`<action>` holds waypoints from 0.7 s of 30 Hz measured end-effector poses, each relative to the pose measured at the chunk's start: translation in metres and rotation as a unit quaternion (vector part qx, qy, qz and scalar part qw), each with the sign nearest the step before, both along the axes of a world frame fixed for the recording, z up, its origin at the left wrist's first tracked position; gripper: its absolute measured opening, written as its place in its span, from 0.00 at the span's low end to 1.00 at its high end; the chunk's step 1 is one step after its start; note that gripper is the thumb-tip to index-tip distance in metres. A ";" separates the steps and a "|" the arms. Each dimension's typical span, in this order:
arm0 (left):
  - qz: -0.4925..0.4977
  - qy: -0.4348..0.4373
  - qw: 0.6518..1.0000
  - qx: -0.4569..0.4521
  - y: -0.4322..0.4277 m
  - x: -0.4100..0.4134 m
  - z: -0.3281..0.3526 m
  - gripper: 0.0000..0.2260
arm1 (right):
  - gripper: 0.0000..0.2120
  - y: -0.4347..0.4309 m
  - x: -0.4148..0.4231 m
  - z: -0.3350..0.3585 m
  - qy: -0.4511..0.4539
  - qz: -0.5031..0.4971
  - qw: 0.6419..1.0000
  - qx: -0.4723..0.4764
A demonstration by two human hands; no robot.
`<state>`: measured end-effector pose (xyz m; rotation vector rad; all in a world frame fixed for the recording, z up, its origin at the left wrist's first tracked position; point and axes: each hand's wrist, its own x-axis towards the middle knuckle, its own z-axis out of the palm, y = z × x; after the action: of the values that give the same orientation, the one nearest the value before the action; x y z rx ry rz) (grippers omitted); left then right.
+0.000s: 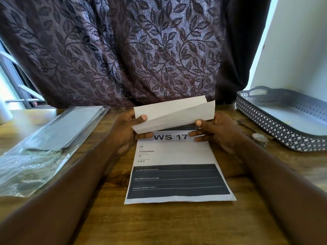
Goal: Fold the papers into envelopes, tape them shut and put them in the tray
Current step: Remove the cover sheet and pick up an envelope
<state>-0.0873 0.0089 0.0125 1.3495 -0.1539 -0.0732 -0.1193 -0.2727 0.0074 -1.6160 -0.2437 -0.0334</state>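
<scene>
A folded white paper (174,114) is held up above the table's middle, its flaps partly sprung apart. My left hand (128,129) pinches its left end, thumb on the front. My right hand (215,129) pinches its right end the same way. Under it a printed sheet (177,174) marked "WS 17" lies flat on the wooden table (177,225). A grey perforated tray (283,121) stands at the right, and nothing shows in it. A small roll of tape (259,138) lies just left of the tray's near corner.
A clear plastic sleeve holding more sheets (58,128) lies at the left, with crumpled plastic wrap (26,170) in front of it. A thin pen-like object (245,124) rests by the tray. A dark leaf-patterned curtain (123,50) hangs behind the table's far edge.
</scene>
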 end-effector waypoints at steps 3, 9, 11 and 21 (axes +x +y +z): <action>-0.001 -0.001 1.000 -0.013 -0.004 -0.002 0.002 0.09 | 0.16 0.001 0.000 -0.002 0.001 -0.018 1.000 0.011; -0.041 -0.012 0.999 -0.032 -0.007 -0.007 0.003 0.25 | 0.08 0.000 0.001 -0.002 0.009 -0.054 0.998 0.026; -0.048 -0.029 0.998 0.004 -0.009 -0.008 0.000 0.18 | 0.08 -0.001 0.001 -0.002 0.009 -0.060 0.998 0.022; -0.021 -0.065 0.996 0.053 -0.024 -0.017 -0.005 0.18 | 0.22 0.018 -0.003 0.002 0.011 -0.002 0.994 0.109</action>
<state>-0.1041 -0.0154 0.0072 1.4579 -0.2924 -0.0285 -0.1224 -0.2549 0.0094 -1.3996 -0.2130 -0.0439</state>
